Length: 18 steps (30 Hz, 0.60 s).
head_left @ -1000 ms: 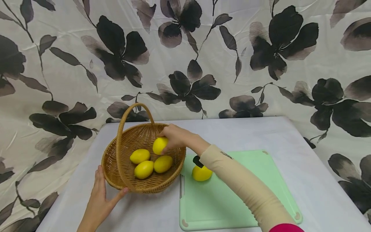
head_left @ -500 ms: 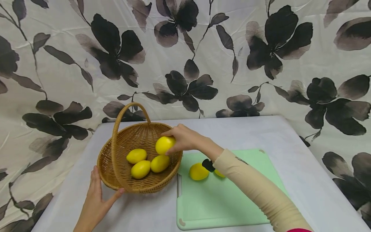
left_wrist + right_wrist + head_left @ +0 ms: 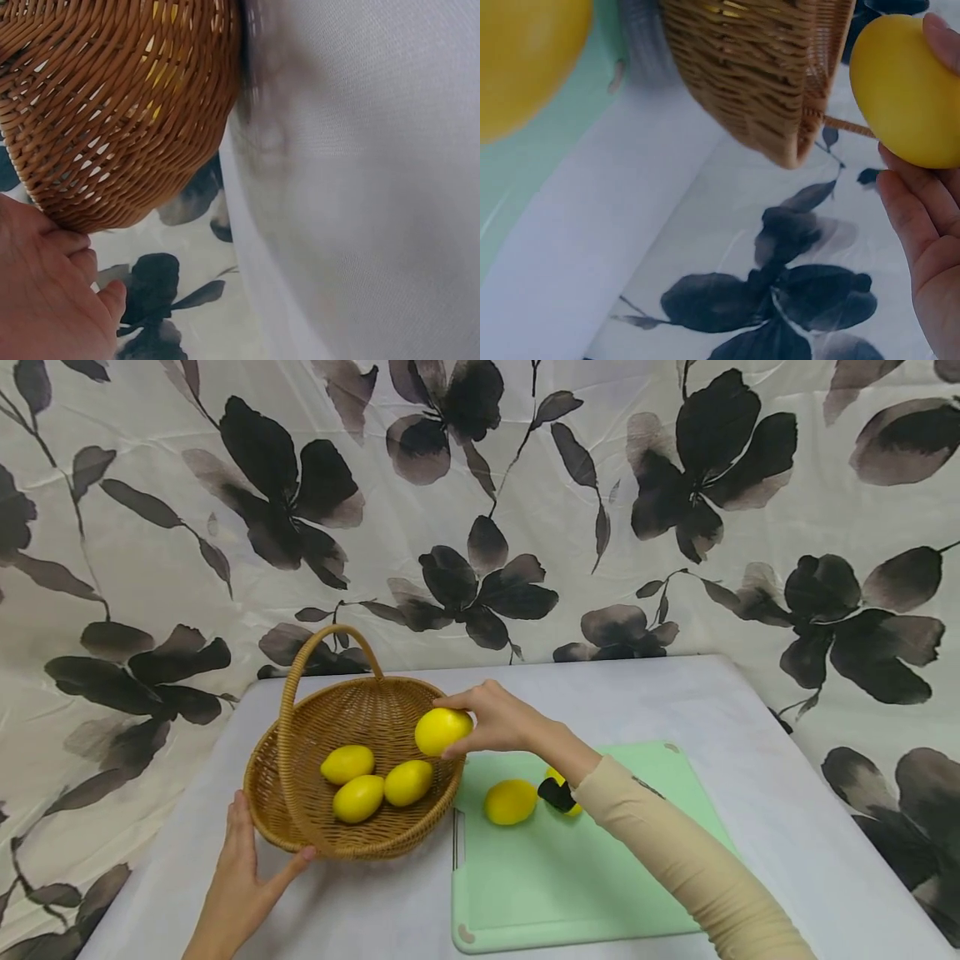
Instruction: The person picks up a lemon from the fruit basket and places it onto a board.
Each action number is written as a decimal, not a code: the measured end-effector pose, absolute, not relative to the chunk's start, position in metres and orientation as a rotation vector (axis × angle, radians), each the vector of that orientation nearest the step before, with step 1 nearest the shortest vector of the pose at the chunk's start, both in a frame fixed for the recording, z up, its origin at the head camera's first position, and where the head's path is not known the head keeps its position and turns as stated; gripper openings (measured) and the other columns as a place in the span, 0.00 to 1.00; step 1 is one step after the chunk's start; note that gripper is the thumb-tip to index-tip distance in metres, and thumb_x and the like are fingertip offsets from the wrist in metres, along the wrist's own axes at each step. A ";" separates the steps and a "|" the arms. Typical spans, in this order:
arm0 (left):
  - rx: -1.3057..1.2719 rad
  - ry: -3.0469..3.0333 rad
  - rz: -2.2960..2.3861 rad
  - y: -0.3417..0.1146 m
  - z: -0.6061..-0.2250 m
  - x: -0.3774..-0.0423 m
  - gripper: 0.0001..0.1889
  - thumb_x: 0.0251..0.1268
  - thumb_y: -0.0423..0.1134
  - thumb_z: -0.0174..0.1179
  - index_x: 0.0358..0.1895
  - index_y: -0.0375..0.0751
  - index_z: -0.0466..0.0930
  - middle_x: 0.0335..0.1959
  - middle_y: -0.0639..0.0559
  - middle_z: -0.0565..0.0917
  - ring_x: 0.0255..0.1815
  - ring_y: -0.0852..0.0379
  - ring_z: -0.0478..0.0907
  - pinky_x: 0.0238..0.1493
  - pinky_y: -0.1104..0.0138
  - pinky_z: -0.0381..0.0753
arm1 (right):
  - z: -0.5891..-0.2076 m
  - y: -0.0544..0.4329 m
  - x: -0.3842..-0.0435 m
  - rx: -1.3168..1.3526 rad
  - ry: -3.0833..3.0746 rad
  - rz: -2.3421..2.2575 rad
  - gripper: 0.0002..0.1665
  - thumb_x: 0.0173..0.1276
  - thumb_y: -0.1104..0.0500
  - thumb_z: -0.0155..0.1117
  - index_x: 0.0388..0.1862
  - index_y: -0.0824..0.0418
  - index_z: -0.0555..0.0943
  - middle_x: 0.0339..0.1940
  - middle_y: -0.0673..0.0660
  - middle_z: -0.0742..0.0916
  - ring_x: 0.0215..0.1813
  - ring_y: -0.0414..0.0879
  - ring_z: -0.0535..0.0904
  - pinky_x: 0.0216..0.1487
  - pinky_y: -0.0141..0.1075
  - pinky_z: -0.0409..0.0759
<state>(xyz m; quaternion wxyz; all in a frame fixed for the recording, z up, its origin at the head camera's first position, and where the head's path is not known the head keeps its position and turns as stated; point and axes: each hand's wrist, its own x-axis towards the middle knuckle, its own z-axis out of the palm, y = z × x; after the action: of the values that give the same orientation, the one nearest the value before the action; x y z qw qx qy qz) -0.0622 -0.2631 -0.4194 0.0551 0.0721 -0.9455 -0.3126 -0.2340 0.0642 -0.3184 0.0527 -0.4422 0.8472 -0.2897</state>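
In the head view my right hand (image 3: 498, 718) pinches a yellow lemon (image 3: 443, 732) between thumb and fingers, up at the right rim of a wicker basket (image 3: 420, 839). The right wrist view shows this lemon (image 3: 907, 90) out beyond the basket's edge. Three more lemons lie inside the basket, one of them a lemon (image 3: 348, 764) on the left. My left hand (image 3: 236, 877) rests against the basket's front left side, fingers straight along the outside and thumb stretched toward the front rim. Up close, the left wrist view has the fingers right at the woven wall (image 3: 127, 150).
Right of the basket lies a light green cutting board (image 3: 570, 877). On it sit a lemon (image 3: 511, 802) and another lemon (image 3: 556, 774), partly covered by the black device on my right wrist. White cloth (image 3: 360, 910) covers the table, and a floral curtain (image 3: 465, 460) hangs behind.
My right hand has carried its lemon rightward and slightly up, from over the inside of the basket to its right rim. A second lemon on the board has come into sight. My left hand keeps its hold.
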 end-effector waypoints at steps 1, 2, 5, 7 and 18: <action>0.221 -2.870 -0.948 -0.264 -0.419 -0.062 0.61 0.61 0.57 0.61 0.73 0.42 0.15 0.76 0.40 0.22 0.76 0.33 0.24 0.69 0.32 0.37 | -0.319 0.066 -0.234 -1.340 2.580 -0.889 0.38 0.53 0.51 0.76 0.63 0.62 0.76 0.55 0.57 0.86 0.43 0.41 0.81 0.46 0.30 0.81; 0.224 -2.870 -0.948 -0.264 -0.419 -0.062 0.61 0.61 0.57 0.61 0.73 0.42 0.15 0.76 0.40 0.21 0.76 0.34 0.24 0.69 0.32 0.37 | -0.320 0.068 -0.233 -1.335 2.582 -0.901 0.38 0.53 0.51 0.76 0.63 0.61 0.77 0.55 0.56 0.86 0.43 0.41 0.81 0.45 0.29 0.80; 0.233 -2.872 -0.952 -0.265 -0.419 -0.063 0.62 0.61 0.57 0.62 0.73 0.42 0.15 0.76 0.41 0.21 0.76 0.34 0.23 0.69 0.32 0.37 | -0.323 0.074 -0.233 -1.332 2.591 -0.935 0.38 0.53 0.51 0.76 0.63 0.61 0.77 0.57 0.56 0.85 0.44 0.41 0.81 0.44 0.27 0.78; 0.243 -2.877 -0.954 -0.264 -0.418 -0.063 0.62 0.61 0.58 0.62 0.73 0.42 0.15 0.76 0.42 0.21 0.76 0.34 0.22 0.69 0.31 0.37 | -0.324 0.078 -0.232 -1.343 2.599 -0.954 0.38 0.53 0.51 0.77 0.63 0.61 0.77 0.58 0.57 0.84 0.45 0.41 0.82 0.45 0.27 0.79; 0.330 -2.935 -0.963 -0.262 -0.418 -0.065 0.62 0.61 0.60 0.60 0.72 0.40 0.13 0.74 0.41 0.18 0.76 0.33 0.21 0.69 0.32 0.37 | -0.325 0.105 -0.233 -1.303 2.606 -1.107 0.39 0.52 0.54 0.77 0.63 0.64 0.76 0.59 0.58 0.83 0.57 0.48 0.82 0.58 0.36 0.81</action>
<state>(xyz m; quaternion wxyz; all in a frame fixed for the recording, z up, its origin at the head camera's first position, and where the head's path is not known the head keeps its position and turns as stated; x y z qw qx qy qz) -0.0653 -0.2620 -0.4176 0.0175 0.1061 -0.9446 -0.3100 -0.2328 0.1052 -0.3254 0.0126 -0.4179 0.8360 -0.3553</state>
